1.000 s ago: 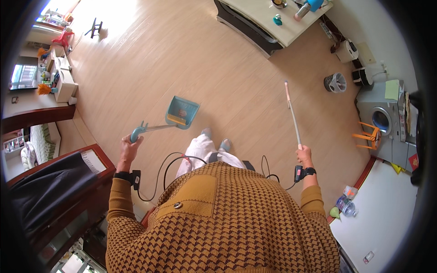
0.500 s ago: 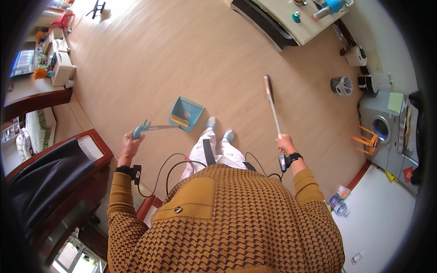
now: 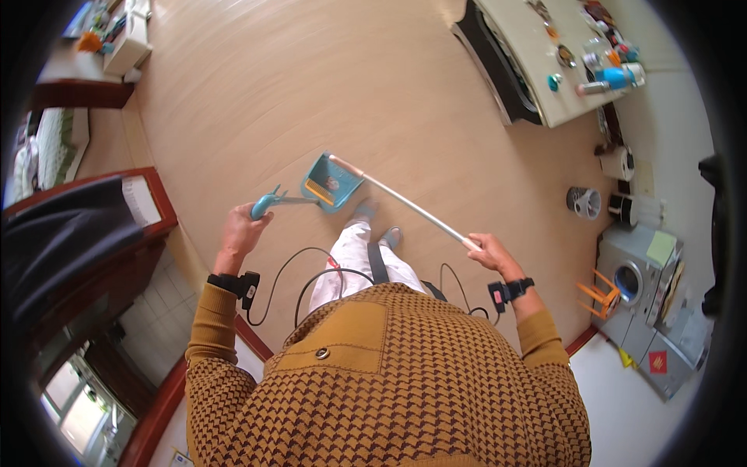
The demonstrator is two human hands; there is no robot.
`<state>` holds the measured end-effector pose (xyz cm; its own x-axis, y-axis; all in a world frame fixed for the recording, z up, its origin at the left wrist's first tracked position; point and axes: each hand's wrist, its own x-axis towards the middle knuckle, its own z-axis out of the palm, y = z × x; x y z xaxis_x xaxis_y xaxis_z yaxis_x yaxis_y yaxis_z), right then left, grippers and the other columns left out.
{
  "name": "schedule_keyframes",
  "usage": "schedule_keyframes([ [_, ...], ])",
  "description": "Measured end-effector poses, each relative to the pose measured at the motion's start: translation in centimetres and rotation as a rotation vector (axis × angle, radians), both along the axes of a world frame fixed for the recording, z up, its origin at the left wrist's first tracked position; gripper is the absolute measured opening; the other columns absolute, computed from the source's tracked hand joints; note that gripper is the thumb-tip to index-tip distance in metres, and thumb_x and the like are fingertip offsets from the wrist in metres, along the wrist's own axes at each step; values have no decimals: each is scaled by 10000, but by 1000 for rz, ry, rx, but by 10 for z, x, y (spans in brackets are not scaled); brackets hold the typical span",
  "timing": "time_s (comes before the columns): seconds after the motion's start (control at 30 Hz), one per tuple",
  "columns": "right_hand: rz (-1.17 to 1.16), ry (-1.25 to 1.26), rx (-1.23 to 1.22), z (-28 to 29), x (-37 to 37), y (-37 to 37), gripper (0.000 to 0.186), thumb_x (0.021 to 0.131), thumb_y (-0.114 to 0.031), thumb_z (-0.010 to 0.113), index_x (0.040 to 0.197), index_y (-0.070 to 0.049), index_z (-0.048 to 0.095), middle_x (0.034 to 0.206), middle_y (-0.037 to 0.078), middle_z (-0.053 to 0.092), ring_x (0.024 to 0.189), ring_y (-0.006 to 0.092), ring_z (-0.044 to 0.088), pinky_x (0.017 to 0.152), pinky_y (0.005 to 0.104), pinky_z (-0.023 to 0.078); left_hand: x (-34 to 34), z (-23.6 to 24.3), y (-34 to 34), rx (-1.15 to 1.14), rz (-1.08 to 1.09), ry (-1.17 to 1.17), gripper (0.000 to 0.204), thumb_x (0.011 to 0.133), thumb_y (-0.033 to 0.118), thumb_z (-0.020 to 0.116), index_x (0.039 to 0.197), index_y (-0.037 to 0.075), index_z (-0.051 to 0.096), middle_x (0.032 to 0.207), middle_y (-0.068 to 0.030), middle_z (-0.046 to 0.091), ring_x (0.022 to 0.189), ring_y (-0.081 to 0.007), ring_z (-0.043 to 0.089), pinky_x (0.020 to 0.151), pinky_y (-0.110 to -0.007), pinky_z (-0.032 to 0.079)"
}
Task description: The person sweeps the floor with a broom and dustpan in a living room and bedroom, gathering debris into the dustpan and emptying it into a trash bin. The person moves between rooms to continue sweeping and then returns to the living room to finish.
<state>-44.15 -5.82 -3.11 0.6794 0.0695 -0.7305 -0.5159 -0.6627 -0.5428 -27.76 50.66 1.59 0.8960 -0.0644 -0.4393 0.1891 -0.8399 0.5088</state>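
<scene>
My left hand (image 3: 244, 230) is closed round the blue handle of a long-handled dustpan (image 3: 348, 189). Its blue pan, with a yellow comb-like strip inside, is by my slippered feet. My right hand (image 3: 493, 254) grips the pale stick of a broom (image 3: 420, 212), which slants away to the left. The broom's narrow, pinkish-brown head reaches the far edge of the pan. From this angle I cannot tell whether the head touches the pan or hangs above it. Black bands with small devices are on both wrists.
A cream table (image 3: 560, 86) with bottles and small items stands at the far right. Along the right wall are a wastebasket (image 3: 582, 202), a grey washing machine (image 3: 634, 268) and an orange stool (image 3: 599, 294). A dark cloth (image 3: 70, 226) covers furniture on the left. Cables (image 3: 303, 253) loop beside my legs.
The broom has swung left from pointing straight ahead, and its head is now at the dustpan. The whole view has turned, shifting the table and the right-hand furniture.
</scene>
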Motion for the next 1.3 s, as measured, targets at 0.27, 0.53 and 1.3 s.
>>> schedule_keyframes([
  [0.27, 151, -443, -210, -51, 132, 28, 139, 796, -133, 614, 885, -27, 606, 790, 256, 625, 784, 491, 599, 668, 504, 495, -42, -1, 48, -169, 356, 0, 270, 825, 218, 728, 747, -20, 627, 594, -27, 483, 594, -103, 446, 546, -328, 394],
  [0.53, 155, -257, -406, -147, 252, 105, 180, 849, -123, 587, 938, 1, 682, 930, 289, 674, 922, 467, 651, 802, 519, 548, -40, -32, 61, -138, 315, -3, 280, 823, 239, 698, 760, -25, 631, 582, -93, 529, 551, -151, 475, 553, -355, 417],
  [1.3, 518, -469, -172, -24, 188, 82, 92, 801, -81, 606, 842, 2, 595, 781, 276, 582, 771, 498, 555, 641, 537, 432, -53, -44, 59, -94, 396, -18, 245, 824, 252, 710, 840, 8, 691, 659, -117, 616, 612, -211, 560, 607, -371, 467],
])
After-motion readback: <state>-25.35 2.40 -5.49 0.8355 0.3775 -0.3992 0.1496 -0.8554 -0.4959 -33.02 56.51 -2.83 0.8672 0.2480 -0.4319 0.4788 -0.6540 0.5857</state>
